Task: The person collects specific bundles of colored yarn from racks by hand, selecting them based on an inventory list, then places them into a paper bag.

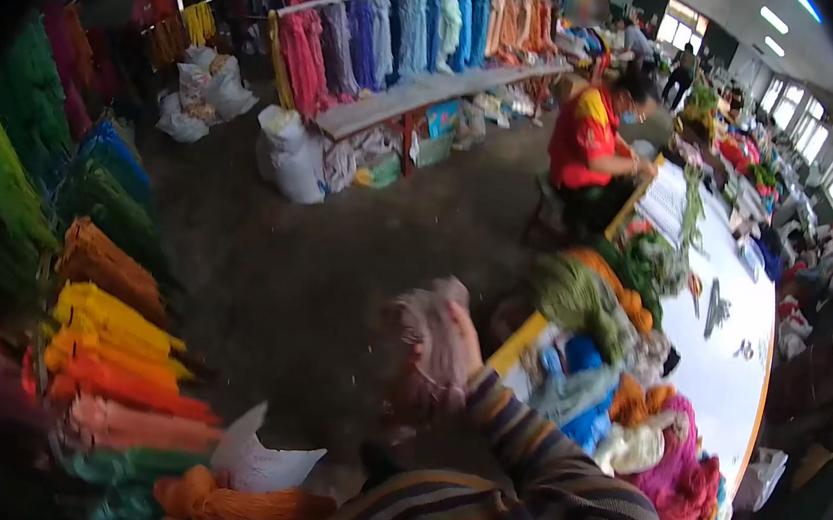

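My right hand (467,343), at the end of a striped sleeve, is closed round a skein of dusty mauve yarn (429,341). The skein is held up over the dark floor, left of the white table, and is somewhat smeared by motion. My left hand does not show. Low in the view, beside my striped clothing, lies an orange skein (247,506) next to a white bag (262,454).
Colored skeins (120,317) line a rack on the left. More skeins hang behind a long bench (432,96). A seated person in red (585,141) works at the white table (720,339), where loose yarn heaps (583,301) lie. White sacks (291,153) stand on the floor.
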`<state>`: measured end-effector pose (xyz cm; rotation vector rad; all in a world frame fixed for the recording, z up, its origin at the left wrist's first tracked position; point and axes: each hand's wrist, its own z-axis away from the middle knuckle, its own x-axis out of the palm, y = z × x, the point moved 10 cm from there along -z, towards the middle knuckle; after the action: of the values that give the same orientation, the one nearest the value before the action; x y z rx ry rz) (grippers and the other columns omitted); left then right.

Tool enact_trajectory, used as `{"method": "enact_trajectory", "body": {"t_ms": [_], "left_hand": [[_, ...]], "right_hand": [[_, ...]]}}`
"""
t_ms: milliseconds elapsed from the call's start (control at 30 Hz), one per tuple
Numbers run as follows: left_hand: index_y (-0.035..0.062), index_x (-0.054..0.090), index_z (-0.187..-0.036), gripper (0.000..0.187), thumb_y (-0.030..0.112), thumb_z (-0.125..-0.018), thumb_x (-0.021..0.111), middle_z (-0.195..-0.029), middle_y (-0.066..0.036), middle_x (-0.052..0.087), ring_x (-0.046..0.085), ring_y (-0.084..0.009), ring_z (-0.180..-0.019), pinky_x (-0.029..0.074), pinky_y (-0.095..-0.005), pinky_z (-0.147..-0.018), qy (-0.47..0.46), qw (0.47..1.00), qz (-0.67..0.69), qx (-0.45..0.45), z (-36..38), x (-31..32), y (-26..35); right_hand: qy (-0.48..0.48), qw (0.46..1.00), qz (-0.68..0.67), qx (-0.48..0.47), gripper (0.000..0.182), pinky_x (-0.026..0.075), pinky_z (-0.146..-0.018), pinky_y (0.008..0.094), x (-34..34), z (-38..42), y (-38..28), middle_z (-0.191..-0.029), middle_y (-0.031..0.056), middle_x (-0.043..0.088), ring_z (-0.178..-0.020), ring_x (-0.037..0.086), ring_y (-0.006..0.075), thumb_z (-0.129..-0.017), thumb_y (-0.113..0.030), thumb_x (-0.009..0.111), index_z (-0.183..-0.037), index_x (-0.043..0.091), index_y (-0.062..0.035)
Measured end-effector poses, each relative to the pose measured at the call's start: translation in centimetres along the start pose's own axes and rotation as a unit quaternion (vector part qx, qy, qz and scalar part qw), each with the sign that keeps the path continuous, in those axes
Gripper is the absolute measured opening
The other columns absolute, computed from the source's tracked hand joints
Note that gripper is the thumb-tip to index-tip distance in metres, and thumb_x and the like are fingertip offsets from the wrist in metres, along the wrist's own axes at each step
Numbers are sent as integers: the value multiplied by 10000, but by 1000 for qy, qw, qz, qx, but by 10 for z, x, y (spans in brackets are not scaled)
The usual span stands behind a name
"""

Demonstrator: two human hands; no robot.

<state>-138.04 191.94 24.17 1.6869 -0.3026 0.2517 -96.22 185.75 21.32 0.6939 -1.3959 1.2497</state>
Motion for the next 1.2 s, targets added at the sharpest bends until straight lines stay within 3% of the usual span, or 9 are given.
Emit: {"method": "enact_trajectory", "body": {"t_ms": [133,233,300,433,600,767,1000,1067,1200], "left_hand": [[29,271,-1327,758,567,-811,407,-1313,-166,366,367,-270,-1197,265,-406,-1015,-46,984,147,-93,-164,54,-42],[23,280,-1322,775,588,-805,397,-1305,-170,381,366,-268,-1197,251,-398,-1022,-112,960,210,-144,-283,116,-74],[13,305,-1308,778,609,-809,330,-1283,-169,420,358,-255,-1201,206,-377,-1036,-185,980,67,-36,-366,156,-80],[56,295,-1324,700,575,-855,304,-1315,-148,396,315,-241,-1238,168,-376,-1057,-278,934,205,-96,-488,234,-105],[58,259,-1340,706,546,-837,347,-1340,-154,365,353,-260,-1215,271,-421,-1020,-239,951,185,-61,-655,245,-108],[75,271,-1336,717,523,-813,467,-1336,-161,350,370,-287,-1201,335,-466,-978,-107,950,275,-106,-804,207,-166],[64,249,-1348,767,593,-808,378,-1337,-189,338,366,-334,-1199,349,-486,-960,-57,974,192,-108,-1069,202,-219],[61,251,-1347,783,597,-799,412,-1334,-164,355,375,-324,-1194,348,-484,-961,-86,958,246,-122,-1154,224,-232],[46,252,-1342,774,565,-803,452,-1346,-161,345,395,-301,-1179,347,-463,-968,-176,949,245,-91,-1319,268,-250]], "right_hand": [[6,972,87,-217,490,499,-600,315,62,-79,-123,-1078,114,556,-841,573,229,-860,-421,465,-1201,445,-69],[90,853,221,-465,641,471,-619,329,84,-97,-223,-1045,110,539,-798,548,215,-843,-475,450,-1291,352,-26],[-42,914,173,-364,721,446,-567,332,96,-163,-213,-934,85,517,-692,507,190,-800,-523,473,-1308,312,-36],[-64,960,132,-237,620,438,-551,299,94,-353,-178,-966,85,534,-644,508,195,-821,-493,469,-1261,367,-69],[29,994,87,-57,473,394,-550,280,110,-639,-40,-920,53,545,-654,478,186,-842,-481,428,-1164,450,-136],[-129,960,15,247,600,419,-585,358,228,-860,102,-781,119,561,-656,505,232,-771,-561,462,-1102,518,-64],[-108,973,91,180,545,400,-520,294,267,-1119,123,-1020,103,544,-651,503,199,-752,-439,573,-1146,467,-77],[-146,971,128,136,637,458,-549,288,270,-1183,110,-1315,222,358,-714,491,205,-804,-452,506,-1300,332,-92],[-210,962,23,172,770,538,-528,337,334,-1271,109,-1251,318,369,-725,613,303,-784,-346,604,-1364,158,-106]]}}
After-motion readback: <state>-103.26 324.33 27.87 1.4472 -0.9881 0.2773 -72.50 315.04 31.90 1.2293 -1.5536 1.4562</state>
